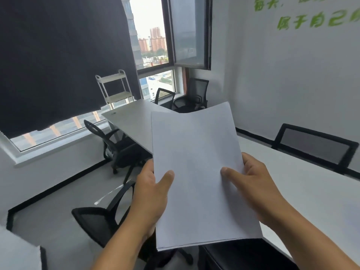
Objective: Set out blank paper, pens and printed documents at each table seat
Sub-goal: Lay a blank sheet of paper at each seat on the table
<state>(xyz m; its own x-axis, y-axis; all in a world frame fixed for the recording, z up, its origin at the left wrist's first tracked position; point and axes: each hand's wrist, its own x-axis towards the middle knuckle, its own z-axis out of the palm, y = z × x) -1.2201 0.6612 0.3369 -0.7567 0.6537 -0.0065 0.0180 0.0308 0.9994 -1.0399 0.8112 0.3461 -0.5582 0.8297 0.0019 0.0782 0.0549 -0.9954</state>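
Stack of blank paper point(196, 168) held up in mid-air, clear of the white worktop point(303, 184), left hand point(153, 195) gripping its left edge and right hand point(251, 184) its right edge, thumbs on top. Open grey floor point(56, 209) at left between black chairs point(116, 147). Worktop edge just right of the paper's lower corner.

Upper left, a dark roller blind point(58, 55) hangs over most of the window point(150, 36), with orange tower blocks showing through the glass at top centre. Just below, a white tiered trolley point(114, 88) stands by the sill. Black mesh chairs all around: one point(196, 96) in the far corner at centre, one point(116, 147) at mid-left, another point(315, 145) at the right edge. Green lettering point(311, 14) runs across the white wall, upper right.
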